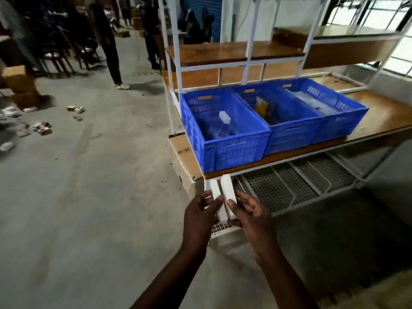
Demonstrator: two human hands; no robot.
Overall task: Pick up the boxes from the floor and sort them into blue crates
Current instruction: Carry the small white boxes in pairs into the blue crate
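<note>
We see a left box (pixel 214 191) and a right box (pixel 227 188), both long and white, just below the front corner of the nearest blue crate (pixel 225 143). They are held side by side, nearly touching and roughly upright, with their tops close under the edge of the surface (pixel 383 117) that carries the crate. The left hand (pixel 199 216) pinches the left box, thumb on its front face and fingers curled behind it. The right hand (pixel 250 211) grips the right box in the same way, thumb pressed on its front.

Inside the nearest blue crate lies a small white box (pixel 224 117), tilted, over darker contents that we cannot make out. To the right of that crate, touching it, stands a middle blue crate (pixel 292 130) with something yellow inside. Beyond it is a third blue crate (pixel 334 112) with pale contents.

Below the nearest crate runs a wire shelf (pixel 289 186), and at the crate's left a cardboard carton (pixel 181 157) sits against the end of the surface. Far to the left of the crate, small boxes (pixel 44 129) lie scattered on the concrete floor (pixel 89 208), and a person (pixel 110 47) stands well behind them
</note>
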